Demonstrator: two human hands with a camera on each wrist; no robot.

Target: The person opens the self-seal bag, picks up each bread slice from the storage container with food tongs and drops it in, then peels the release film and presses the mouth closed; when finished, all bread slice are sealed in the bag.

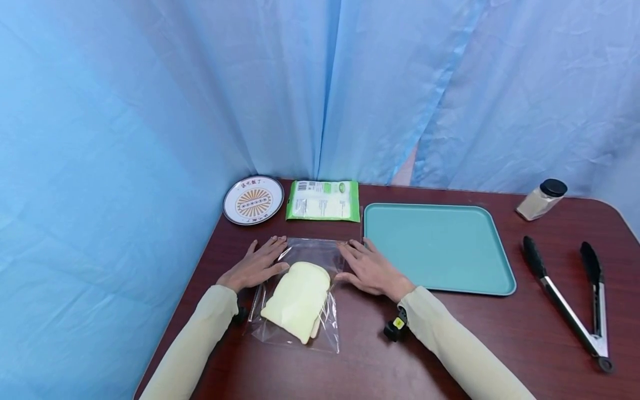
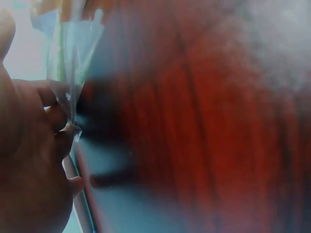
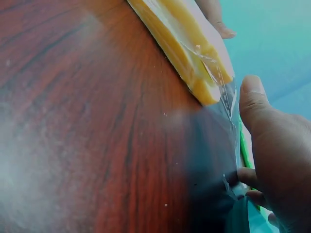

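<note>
A clear plastic bag lies flat on the table with slices of bread inside it, one slice mostly covering another. My left hand rests at the bag's far left corner, fingers extended and thumb reaching toward the bread. At the far right corner my right hand touches the bag with extended fingers, its thumb near the bread's right side. The right wrist view shows the brown crust of the bread through the film, with the right thumb beside it. In the left wrist view, clear film meets the left fingers.
A teal tray lies right of the right hand. Behind the bag are a patterned plate and a green-and-white packet. Farther right stand tongs lying spread and a tilted black-lidded jar. Blue curtains enclose the table.
</note>
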